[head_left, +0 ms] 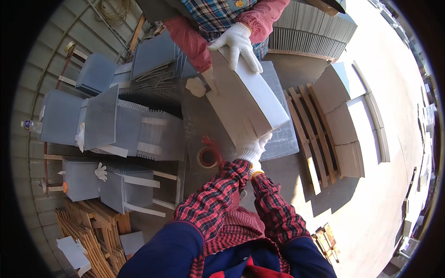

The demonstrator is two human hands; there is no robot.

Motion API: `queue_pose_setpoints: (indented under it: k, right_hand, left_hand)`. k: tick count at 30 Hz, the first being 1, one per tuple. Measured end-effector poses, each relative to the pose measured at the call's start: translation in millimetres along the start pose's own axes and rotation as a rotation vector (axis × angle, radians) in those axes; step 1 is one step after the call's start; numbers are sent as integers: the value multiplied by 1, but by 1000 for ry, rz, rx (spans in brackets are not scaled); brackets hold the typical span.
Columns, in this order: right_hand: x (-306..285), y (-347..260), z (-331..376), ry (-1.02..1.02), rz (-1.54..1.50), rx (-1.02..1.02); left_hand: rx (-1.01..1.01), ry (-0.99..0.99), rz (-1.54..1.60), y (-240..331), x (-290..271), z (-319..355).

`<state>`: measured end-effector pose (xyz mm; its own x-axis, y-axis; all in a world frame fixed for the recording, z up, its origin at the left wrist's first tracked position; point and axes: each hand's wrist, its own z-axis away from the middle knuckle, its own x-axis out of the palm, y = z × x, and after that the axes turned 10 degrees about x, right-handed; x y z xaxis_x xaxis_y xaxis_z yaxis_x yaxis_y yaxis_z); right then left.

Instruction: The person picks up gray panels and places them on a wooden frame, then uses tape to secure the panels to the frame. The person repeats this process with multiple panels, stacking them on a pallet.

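A long grey box-shaped block with a pale side slants between me and a co-worker. At its near end my left hand, in a white glove, closes on the lower edge, its fingertips blurred against the grey face. My right hand, also gloved, is tucked close beside it at the same end, partly covered, with fingers against the corner. A co-worker's gloved hand lies spread on the far end; the co-worker's other hand is mostly hidden behind the block. Beneath is a grey worktable.
A roll of red tape or twine and a crumpled pale scrap lie on the table. Stacked grey panels fill the left, with wooden slats below. A wooden pallet and more stacks stand right.
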<state>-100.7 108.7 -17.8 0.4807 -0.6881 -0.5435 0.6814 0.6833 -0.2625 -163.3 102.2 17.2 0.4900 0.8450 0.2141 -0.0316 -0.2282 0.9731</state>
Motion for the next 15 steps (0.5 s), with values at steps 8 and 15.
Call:
queue_pose_setpoints:
  k: [8,15]
  right_hand:
    - [-252,15,224,774,-579,-156]
    - [-278,-19,135,813,-38,-47]
  left_hand:
    - [-156,-235,-339,-9,-5,5]
    - [-1134,-17,716,30,-38,15]
